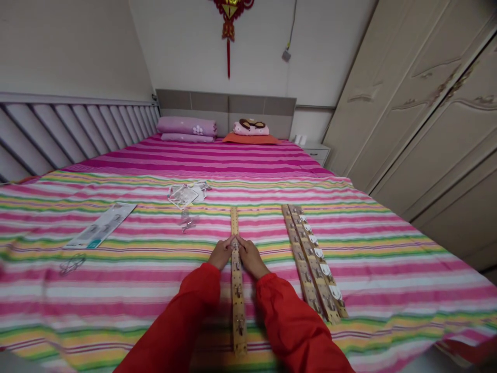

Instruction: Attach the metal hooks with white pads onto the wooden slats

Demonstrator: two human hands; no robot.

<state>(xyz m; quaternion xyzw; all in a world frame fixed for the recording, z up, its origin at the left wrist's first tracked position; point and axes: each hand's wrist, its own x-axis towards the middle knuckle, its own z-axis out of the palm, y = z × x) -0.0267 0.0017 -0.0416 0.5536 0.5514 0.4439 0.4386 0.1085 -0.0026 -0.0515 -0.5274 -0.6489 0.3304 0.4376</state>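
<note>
A narrow wooden strip point(238, 290) with rows of small holes lies lengthwise before me on the striped cloth. Several small metal hooks point(239, 326) are set along its near half; its far half shows bare wood. My left hand point(221, 254) and my right hand point(251, 257) come in from either side, fingertips meeting over the strip. Both are closed at a small shiny hook point(235, 246), partly hidden by the fingers. To the right lie several similar strips point(306, 259) side by side, bearing metal hooks and, along one, white rounded pieces point(325, 269).
Left on the striped cloth point(155, 290) are a flat clear package point(101, 226) and a thin wire-like bundle point(72, 264). Small plastic bags point(185, 195) and a clear packet point(188, 221) lie farther back. Folded bedding point(187, 127) rests by the headboard; a wardrobe point(419, 114) stands right.
</note>
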